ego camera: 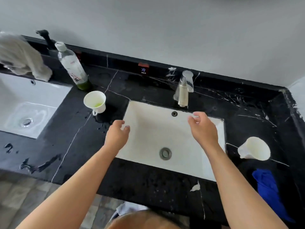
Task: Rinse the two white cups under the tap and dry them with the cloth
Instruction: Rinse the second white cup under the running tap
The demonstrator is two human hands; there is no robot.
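Note:
One white cup (94, 101) stands upright on the black counter left of the sink, with a little green liquid at its bottom. A second white cup (255, 148) rests on the counter right of the sink. A blue cloth (268, 189) lies crumpled near the counter's front right edge. My left hand (117, 134) hovers over the sink's left rim, fingers apart, holding nothing. My right hand (203, 128) is over the basin below the chrome tap (184, 90), fingers loosely curled and empty. No water runs from the tap.
The white sink (145, 128) has a metal drain (165, 153). A plastic bottle (72, 66) stands behind the left cup. A second basin (38, 96) lies at far left with a grey-white towel (21, 57) above it. The counter is wet.

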